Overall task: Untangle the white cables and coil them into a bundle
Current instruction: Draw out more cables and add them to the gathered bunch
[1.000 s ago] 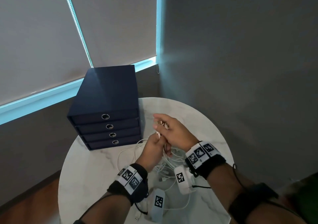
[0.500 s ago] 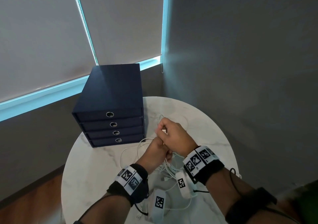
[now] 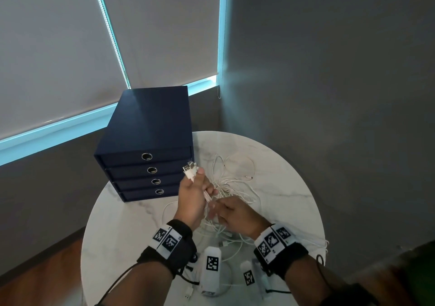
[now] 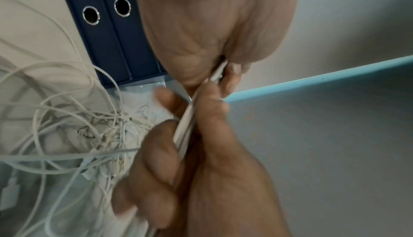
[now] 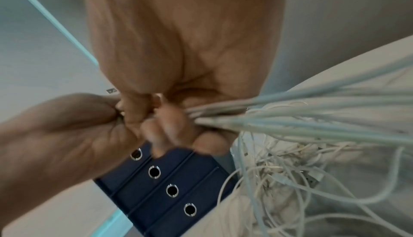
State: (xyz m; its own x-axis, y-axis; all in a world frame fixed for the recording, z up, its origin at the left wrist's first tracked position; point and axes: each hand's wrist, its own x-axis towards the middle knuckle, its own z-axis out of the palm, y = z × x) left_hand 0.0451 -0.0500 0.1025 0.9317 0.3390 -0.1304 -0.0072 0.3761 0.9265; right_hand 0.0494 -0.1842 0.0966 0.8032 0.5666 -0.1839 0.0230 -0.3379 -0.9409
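Observation:
Several white cables (image 3: 233, 183) lie tangled on a round marble table (image 3: 282, 176). My left hand (image 3: 193, 199) is raised in front of the drawer box and grips a gathered bunch of strands. Their USB plugs (image 3: 190, 169) stick out above its fingers. Just below and nearer to me, my right hand (image 3: 235, 214) has its fingers curled round the same strands. In the left wrist view the strands (image 4: 185, 131) run from my left hand (image 4: 212, 28) down through my right hand (image 4: 201, 170). From my right hand (image 5: 178, 37) the cables (image 5: 312, 117) fan out towards the tangle.
A dark blue box with several drawers (image 3: 150, 129) stands at the table's back left, close to my left hand. Loose cable loops and plugs (image 3: 224, 243) lie near the front edge. Grey walls and a window blind surround the table.
My left hand has risen to the left with the plug ends showing above it. My right hand has slid back along the strands, from beyond the left hand to nearer me.

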